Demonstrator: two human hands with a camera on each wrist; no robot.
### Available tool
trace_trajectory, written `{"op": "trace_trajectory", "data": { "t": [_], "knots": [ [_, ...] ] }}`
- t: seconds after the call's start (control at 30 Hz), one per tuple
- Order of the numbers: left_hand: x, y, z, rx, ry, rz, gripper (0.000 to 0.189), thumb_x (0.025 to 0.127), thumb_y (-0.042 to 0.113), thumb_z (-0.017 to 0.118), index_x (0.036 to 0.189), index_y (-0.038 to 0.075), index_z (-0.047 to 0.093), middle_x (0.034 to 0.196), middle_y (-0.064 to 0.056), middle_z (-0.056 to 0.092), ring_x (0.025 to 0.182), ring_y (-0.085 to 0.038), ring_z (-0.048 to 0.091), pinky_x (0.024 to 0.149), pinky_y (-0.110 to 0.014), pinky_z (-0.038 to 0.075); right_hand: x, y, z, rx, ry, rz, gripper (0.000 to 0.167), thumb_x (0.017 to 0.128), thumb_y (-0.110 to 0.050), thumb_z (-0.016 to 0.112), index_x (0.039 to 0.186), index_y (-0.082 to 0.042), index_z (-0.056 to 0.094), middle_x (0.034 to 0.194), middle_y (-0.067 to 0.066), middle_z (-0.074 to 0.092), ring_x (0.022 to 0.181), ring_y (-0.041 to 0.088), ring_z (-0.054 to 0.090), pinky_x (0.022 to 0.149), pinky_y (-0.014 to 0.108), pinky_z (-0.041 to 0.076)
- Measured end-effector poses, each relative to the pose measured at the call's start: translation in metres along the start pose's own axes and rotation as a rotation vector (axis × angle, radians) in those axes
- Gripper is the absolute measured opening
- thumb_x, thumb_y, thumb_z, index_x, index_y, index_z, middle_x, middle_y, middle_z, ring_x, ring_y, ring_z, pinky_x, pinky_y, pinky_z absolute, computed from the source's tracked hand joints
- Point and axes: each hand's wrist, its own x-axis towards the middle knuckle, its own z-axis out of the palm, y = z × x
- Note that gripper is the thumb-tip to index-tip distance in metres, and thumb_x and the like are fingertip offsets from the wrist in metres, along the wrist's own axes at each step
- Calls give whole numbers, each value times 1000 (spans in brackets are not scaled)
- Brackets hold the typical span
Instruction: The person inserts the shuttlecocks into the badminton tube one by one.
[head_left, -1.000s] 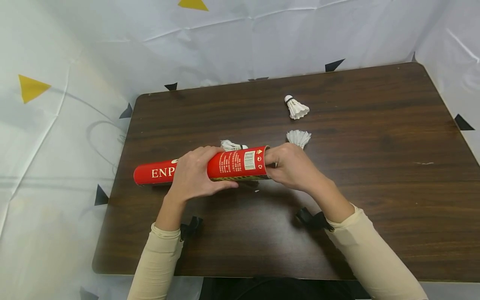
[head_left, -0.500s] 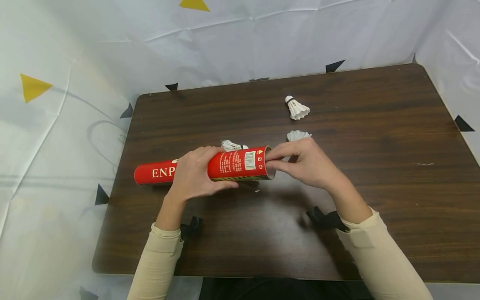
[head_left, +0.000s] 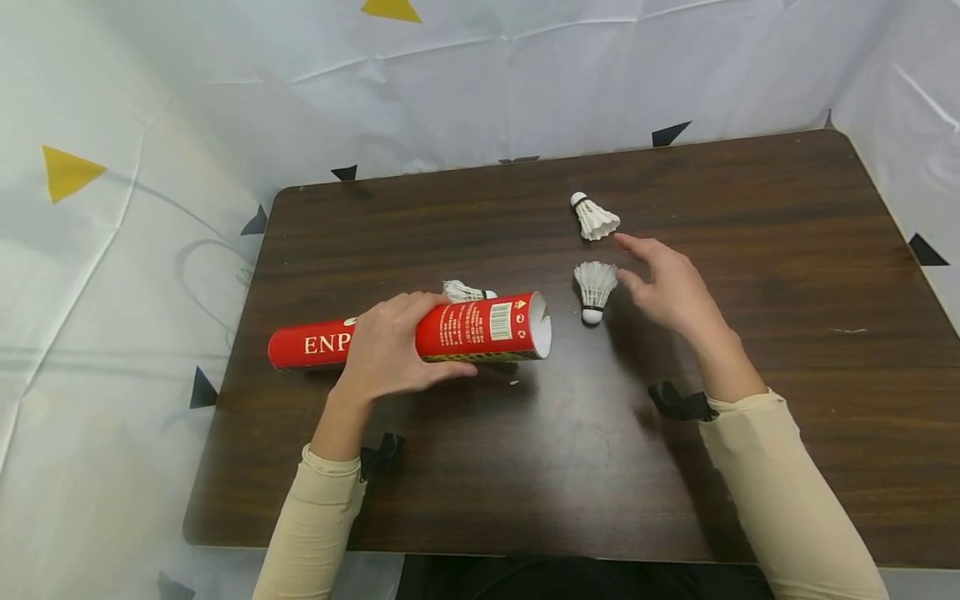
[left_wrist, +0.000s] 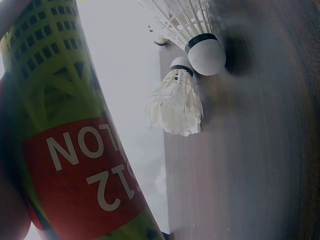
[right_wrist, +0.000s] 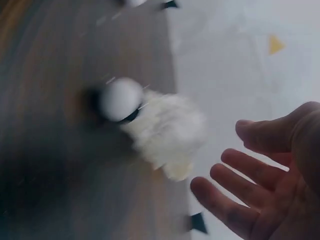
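My left hand (head_left: pixel 390 346) grips a red shuttlecock tube (head_left: pixel 480 327) round its middle, the open end facing right. In the left wrist view the tube (left_wrist: pixel 75 150) shows a yellow-green side with a red label. My right hand (head_left: pixel 667 283) holds nothing; its fingers are spread beside the feathers of a white shuttlecock (head_left: pixel 596 287) whose cork points toward me. The right wrist view shows a blurred shuttlecock (right_wrist: pixel 165 130) just off the fingertips. A second shuttlecock (head_left: pixel 592 218) lies farther back. Behind the tube a third one (head_left: pixel 463 291) is partly hidden.
A dark wood-grain table (head_left: pixel 750 350) with rounded corners lies under everything. White sheeting (head_left: pixel 480 92) with yellow and black triangles hangs behind it and at both sides. A small white scrap (head_left: pixel 513 382) lies in front of the tube.
My right hand has come out of the tube's open end, moved right and back, and spread its fingers beside the nearer shuttlecock. The left hand and the tube have stayed put.
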Motion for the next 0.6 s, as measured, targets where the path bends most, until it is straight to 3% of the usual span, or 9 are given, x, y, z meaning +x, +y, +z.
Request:
{"op": "trace_trajectory", "data": {
  "t": [0.17, 0.47, 0.6],
  "knots": [
    [0, 0, -1, -2, -4, -6, 79, 66, 66, 77, 124, 15, 60, 114, -3, 67, 94, -19, 63, 80, -42, 53, 9, 20, 14, -66, -93, -29, 57, 96, -4, 56, 149, -2, 37, 147, 24, 41, 132, 43, 41, 105, 58, 31],
    [1, 4, 0, -7, -9, -5, 79, 66, 66, 78, 124, 15, 60, 114, -2, 67, 94, -18, 63, 80, -41, 53, 7, 31, 20, -84, -82, 8, 38, 94, -12, 63, 130, -4, 62, 124, 21, 64, 112, 38, 61, 93, 55, 43],
    [1, 5, 0, -2, -12, -7, 79, 66, 67, 77, 124, 16, 60, 114, -2, 67, 94, -18, 63, 80, -40, 53, 4, 34, 21, -79, -53, 23, 31, 93, -17, 66, 121, -4, 69, 115, 20, 68, 109, 39, 62, 91, 55, 44]
  ]
}}
